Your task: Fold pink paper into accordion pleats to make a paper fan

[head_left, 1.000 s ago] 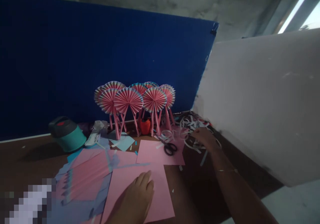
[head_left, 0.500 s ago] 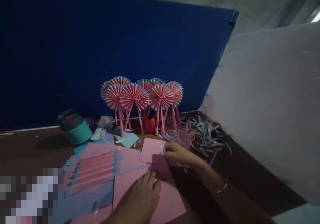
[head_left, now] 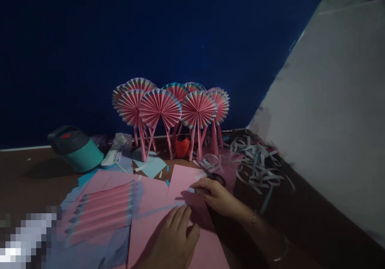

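My left hand (head_left: 177, 235) lies flat on a large pink paper sheet (head_left: 150, 229), fingers stretched out. My right hand (head_left: 215, 197) is just above the sheet's far right part, its fingertips pinched at a small pale paper strip (head_left: 191, 189). Beneath that hand and beyond it is a smaller pink paper piece (head_left: 182, 176). Another small white strip (head_left: 199, 176) rests near its fingers. Dark scissors handles (head_left: 219, 178) show just behind my right hand. To the left of the sheet, a pleated pink paper (head_left: 102, 209) with blue edges lies on other papers.
Several pink pleated paper rosettes (head_left: 160, 112) stand on paper legs at the back, before a blue board (head_left: 150, 32). A red object (head_left: 182, 146) sits among the legs. A teal and black container (head_left: 82, 152) is at left; curled paper strips (head_left: 258, 166) pile up at right.
The view has come closer and tilted down. My right hand has drawn slightly nearer, uncovering the scissors handles behind it. My left hand stays flat on the pink sheet.
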Tool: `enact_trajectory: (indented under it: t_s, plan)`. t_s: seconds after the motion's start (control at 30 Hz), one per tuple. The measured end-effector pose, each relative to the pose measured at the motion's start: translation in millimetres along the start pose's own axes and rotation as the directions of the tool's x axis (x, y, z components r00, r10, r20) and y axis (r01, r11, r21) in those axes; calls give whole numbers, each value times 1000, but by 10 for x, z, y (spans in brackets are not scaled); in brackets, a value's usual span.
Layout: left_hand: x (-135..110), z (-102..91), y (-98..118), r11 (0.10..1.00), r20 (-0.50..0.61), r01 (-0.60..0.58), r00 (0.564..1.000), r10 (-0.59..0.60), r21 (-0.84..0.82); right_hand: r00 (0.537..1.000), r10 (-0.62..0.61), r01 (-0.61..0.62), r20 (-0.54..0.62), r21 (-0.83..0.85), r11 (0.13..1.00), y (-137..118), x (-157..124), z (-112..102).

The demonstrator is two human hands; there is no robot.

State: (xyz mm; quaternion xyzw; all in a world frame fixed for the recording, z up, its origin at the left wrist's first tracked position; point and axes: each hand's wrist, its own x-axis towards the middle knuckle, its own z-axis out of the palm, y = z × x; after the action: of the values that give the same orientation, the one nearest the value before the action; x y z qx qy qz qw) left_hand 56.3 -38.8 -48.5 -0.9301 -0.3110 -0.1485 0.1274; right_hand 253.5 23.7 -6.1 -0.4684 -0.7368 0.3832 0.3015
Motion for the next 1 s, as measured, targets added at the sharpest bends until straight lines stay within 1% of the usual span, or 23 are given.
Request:
enact_trajectory:
  t_s: [0.1, 0.27, 0.37, 0.47, 0.57, 0.67, 0.77, 0.83, 0.93, 1.0]
  plan:
    - [-15, 54, -7, 1000, -29, -12, 999, 13, 14, 1000, 21, -21, 16, 22, 1000, 20, -8, 19]
    - [-19, 36, 2, 1000, 4, -9, 1000, 9, 3, 999, 34, -33, -4, 60, 998, 42, -19, 32]
    - [-29, 10, 9, 1000, 38, -1, 999, 2, -13, 998, -41, 40, -38, -8, 999, 28, -39, 29]
    - [-42, -15, 15, 998, 132, 12, 991, -5, -54, 989, -140, 131, -49, -153, 979, -1, -60, 30]
    - [-38, -48, 17, 995, 246, 29, 969, -3, -100, 972, -234, 222, -20, -250, 942, -27, -74, 40]
    - [-25, -74, 19, 991, 299, 46, 954, -7, -123, 957, -290, 286, 23, -262, 922, -44, -81, 53]
    - [-25, -71, 20, 991, 302, 48, 953, -8, -126, 963, -267, 271, 42, -173, 947, -36, -85, 68]
    - [-35, -57, 19, 993, 291, 34, 957, 1, -115, 972, -233, 234, 28, -93, 968, -9, -84, 77]
    - [-56, -34, 22, 997, 264, 18, 965, 4, -80, 996, -93, 93, 2, 64, 994, 37, -76, 86]
    - [-67, -20, 33, 998, 242, 14, 970, 0, -57, 1000, 8, -9, 12, 151, 988, 52, -71, 87]
